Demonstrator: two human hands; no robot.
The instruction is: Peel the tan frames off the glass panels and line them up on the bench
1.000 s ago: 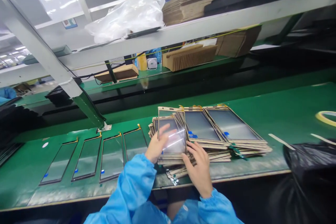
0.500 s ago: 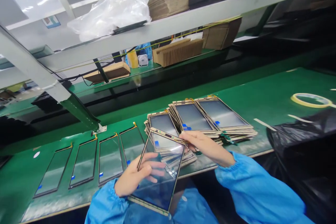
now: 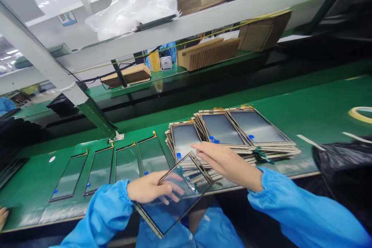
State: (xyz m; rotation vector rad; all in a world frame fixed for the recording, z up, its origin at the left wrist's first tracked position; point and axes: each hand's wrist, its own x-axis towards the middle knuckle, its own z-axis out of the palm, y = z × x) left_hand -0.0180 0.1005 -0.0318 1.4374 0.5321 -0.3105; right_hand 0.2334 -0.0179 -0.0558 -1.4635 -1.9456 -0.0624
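My left hand [image 3: 155, 187] grips a clear touchscreen glass panel [image 3: 181, 210] by its left edge, with the thumb in front and the other fingers seen through the glass behind it. The panel has a dark border and is tilted over the bench's front edge. My right hand [image 3: 228, 161] is stretched out flat, just above the panel's top corner; I cannot tell whether it touches. Behind it lie stacks of framed panels [image 3: 222, 128] with blue tabs. To the left, several similar panels [image 3: 126, 162] lie in a row on the green bench [image 3: 261, 100].
Black plastic [image 3: 334, 155] hangs at the bench's right end, near a roll of yellowish tape [image 3: 360, 114] and pale strips [image 3: 310, 142]. A metal post [image 3: 95, 118] stands behind the row. Another person's hand [image 3: 2, 216] shows at the far left. Cardboard dividers [image 3: 209, 54] sit beyond.
The panel has turned and tipped lower in my left hand. My right hand, earlier pinching the panel's top corner, has loosened and straightened. The view has shifted left.
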